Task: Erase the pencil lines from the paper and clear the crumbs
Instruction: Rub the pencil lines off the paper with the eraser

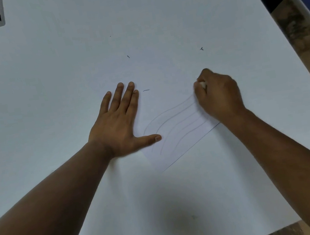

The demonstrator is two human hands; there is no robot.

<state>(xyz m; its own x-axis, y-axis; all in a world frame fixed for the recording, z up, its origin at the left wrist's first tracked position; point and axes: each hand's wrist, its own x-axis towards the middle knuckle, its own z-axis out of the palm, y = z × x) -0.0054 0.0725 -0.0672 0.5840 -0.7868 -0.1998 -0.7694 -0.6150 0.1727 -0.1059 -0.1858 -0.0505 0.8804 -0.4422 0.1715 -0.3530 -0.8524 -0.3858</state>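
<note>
Two bare forearms reach in from the lower corners, uncovered from the frame edge to the wrist: no sleeve, cuff, watch, bracelet or glove shows on either. The left hand [119, 122] carries no ring on any visible finger, and its nails are short and plain, the thumbnail clearly in view. The right hand [219, 95] is likewise unadorned, with fine hair along its forearm.

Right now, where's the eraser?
In the head view, the small white eraser is right of centre, pinched in the right hand at the upper right end of the curved pencil lines on the white paper.
</note>
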